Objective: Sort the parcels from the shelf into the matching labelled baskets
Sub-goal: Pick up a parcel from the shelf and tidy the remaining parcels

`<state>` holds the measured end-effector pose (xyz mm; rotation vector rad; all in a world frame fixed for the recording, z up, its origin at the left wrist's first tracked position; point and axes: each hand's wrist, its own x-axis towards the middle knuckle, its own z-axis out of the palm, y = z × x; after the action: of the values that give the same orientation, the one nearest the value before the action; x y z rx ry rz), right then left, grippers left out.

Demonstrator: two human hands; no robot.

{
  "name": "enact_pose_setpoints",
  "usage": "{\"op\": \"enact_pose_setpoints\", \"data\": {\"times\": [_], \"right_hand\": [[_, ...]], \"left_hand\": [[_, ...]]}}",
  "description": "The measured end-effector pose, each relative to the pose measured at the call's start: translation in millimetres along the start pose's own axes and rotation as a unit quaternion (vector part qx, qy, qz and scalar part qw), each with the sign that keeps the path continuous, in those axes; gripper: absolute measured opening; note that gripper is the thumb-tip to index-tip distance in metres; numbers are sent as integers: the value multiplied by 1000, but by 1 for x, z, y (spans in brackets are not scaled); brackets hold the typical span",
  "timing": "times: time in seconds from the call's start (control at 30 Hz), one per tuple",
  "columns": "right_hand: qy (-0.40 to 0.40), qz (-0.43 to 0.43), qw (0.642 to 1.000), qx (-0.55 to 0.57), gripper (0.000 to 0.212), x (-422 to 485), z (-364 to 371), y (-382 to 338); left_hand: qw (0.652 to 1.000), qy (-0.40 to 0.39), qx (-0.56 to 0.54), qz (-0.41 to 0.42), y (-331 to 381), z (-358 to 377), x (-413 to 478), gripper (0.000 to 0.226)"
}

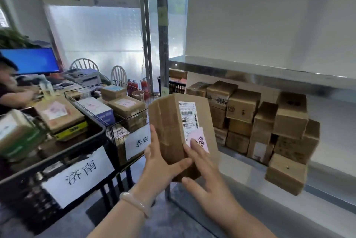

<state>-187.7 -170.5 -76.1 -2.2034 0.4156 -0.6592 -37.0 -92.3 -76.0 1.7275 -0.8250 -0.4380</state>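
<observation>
- In front of the shelf (250, 68), just off its lower tier, the parcel (169, 122) is held upright in the air, label face toward the camera.
- Left hand (159, 162): fingers grasping the parcel's lower left edge, thumb wrapped across the front. This hand seems to carry the load.
- Right hand (208, 180): fingers straight and released, tips resting flat on the front face at the pink slip (200, 139). It steadies the parcel and doesn't clamp it.
- Handling guess: plain corrugated carton, stiff, dry, not slippery. Held largely by one hand at a low corner, so probably light. Panels look creased, so squeeze edges and corners, not mid-panel.
- Best hold: opposite long edges or under the base, keeping the printed label (188, 116) and slip uncovered for reading.
- Slip is handwritten and partly under a fingertip, so I can't read it for sure.
- Left of the shelf: the tray basket (57, 153) tagged 济南 and the wire basket (90, 111) tagged 泰安, both already holding boxes.
- More cartons (269, 122) are stacked on the shelf's lower tier, so sorting is not done.
</observation>
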Motion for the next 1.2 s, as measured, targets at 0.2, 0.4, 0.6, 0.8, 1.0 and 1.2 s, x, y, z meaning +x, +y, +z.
{"op": "enact_pose_setpoints", "data": {"times": [0.2, 0.4, 0.6, 0.8, 1.0, 1.2], "right_hand": [[6, -6, 1000, 4, 62, 36, 24, -3], [24, 96, 989, 112, 75, 82, 27, 24], [-35, 123, 950, 287, 71, 135, 57, 36], [-53, 90, 954, 280, 60, 212, 78, 37], [-146, 46, 952, 264, 58, 292, 106, 32], [-230, -6, 941, 247, 58, 341, 165, 8]], "left_hand": [[988, 32, -147, -16, -25, -60, 3, 124], [948, 45, -313, -34, -42, -93, 8, 91], [941, 95, -320, -53, -57, -107, 41, 92], [953, 196, -220, -71, -60, -134, 88, 90], [931, 321, -146, -90, -62, -166, 122, 61], [907, 391, -71, -138, -73, -217, 117, 93]]}}
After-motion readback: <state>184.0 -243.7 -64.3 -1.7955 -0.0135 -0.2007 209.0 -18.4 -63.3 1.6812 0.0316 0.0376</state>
